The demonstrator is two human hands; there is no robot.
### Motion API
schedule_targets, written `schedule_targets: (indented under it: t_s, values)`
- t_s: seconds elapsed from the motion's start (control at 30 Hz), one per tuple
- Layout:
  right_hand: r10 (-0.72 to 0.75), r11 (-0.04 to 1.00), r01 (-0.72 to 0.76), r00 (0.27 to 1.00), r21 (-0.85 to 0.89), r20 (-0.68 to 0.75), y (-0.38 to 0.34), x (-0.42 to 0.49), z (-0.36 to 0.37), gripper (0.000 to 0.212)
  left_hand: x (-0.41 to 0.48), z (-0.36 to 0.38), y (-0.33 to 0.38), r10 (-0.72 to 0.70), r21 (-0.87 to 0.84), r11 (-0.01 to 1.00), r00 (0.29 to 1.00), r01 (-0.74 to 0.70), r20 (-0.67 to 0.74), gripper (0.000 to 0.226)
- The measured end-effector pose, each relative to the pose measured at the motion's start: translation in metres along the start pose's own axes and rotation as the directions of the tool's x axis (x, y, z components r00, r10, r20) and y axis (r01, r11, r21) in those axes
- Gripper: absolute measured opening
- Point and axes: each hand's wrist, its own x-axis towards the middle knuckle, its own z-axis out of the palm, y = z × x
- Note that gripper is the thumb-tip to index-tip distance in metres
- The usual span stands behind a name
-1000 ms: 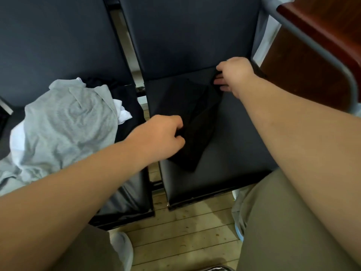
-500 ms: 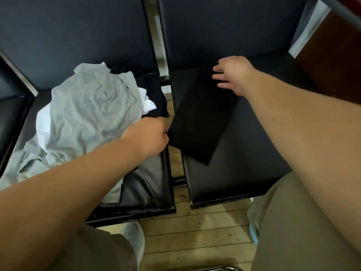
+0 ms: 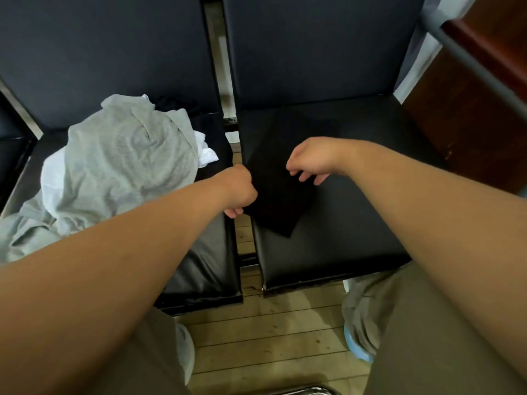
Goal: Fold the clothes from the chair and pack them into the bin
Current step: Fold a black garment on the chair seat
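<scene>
Black chair seat mid-frame: left hand is pinching the soft, light black garment at its left edge; right hand is hovering, fingers spread.

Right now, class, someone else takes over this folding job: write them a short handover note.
Left hand: closed on the left edge of the black cloth.
Right hand: open, fingers spread above the cloth, holding nothing.
The black cloth lies partly folded on the right chair.
The grey shirt sits heaped on the left chair.
No bin in view.
Left: finish this fold, fold the heap, pack everything.
</scene>
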Motion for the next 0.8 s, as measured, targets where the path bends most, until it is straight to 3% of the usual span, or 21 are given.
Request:
schedule_targets:
  t_s: [0.13, 0.2, 0.27, 0.33, 0.4, 0.47, 0.57, 0.67, 0.73, 0.8]
  values:
    - [-0.025, 0.977, 0.013, 0.998, -0.213, -0.051, 0.019, -0.019, 0.003, 0.022, -0.011, -0.002, 0.011, 0.148, 0.195, 0.973, 0.984, -0.126, -0.101, 0.055]
    - [-0.03, 0.96, 0.011, 0.998, -0.281, -0.063, 0.027, -0.031, 0.001, 0.025, -0.018, 0.001, 0.018, 0.152, 0.112, 0.983, 0.984, -0.142, -0.088, 0.058]
    - [-0.049, 0.945, 0.032, 0.998, -0.327, -0.041, 0.033, -0.045, -0.002, 0.028, -0.024, 0.009, 0.021, 0.108, -0.156, 0.982, 0.994, -0.11, -0.023, 0.049]
    - [-0.07, 0.938, 0.068, 0.998, -0.341, 0.005, 0.037, -0.061, -0.004, 0.032, -0.033, 0.017, 0.027, 0.085, -0.554, 0.833, 0.992, -0.018, 0.096, 0.039]
    - [-0.083, 0.94, 0.099, 0.995, -0.326, 0.061, 0.037, -0.077, -0.005, 0.039, -0.041, 0.017, 0.034, 0.12, -0.791, 0.609, 0.978, 0.062, 0.169, 0.035]
    - [-0.089, 0.951, 0.12, 0.989, -0.286, 0.12, 0.035, -0.092, -0.006, 0.049, -0.048, 0.013, 0.041, 0.144, -0.897, 0.432, 0.975, 0.093, 0.17, 0.035]
    - [-0.052, 0.97, 0.097, 0.978, -0.221, 0.201, 0.032, -0.111, -0.009, 0.065, -0.059, 0.004, 0.051, 0.133, -0.956, 0.264, 0.977, 0.127, 0.167, 0.032]
    - [-0.047, 0.973, 0.064, 0.996, -0.221, 0.081, 0.029, -0.117, -0.003, 0.094, -0.066, -0.003, 0.057, 0.137, -0.982, 0.153, 0.982, 0.109, 0.13, 0.021]
    - [-0.08, 0.958, 0.046, 0.991, -0.283, -0.109, 0.027, -0.115, 0.003, 0.078, -0.07, -0.008, 0.059, 0.132, -0.989, 0.101, 0.984, 0.106, 0.119, 0.02]
    - [-0.127, 0.951, 0.038, 0.953, -0.306, -0.276, 0.023, -0.112, 0.001, 0.036, -0.07, -0.013, 0.06, 0.135, -0.988, 0.108, 0.983, 0.113, 0.128, 0.024]
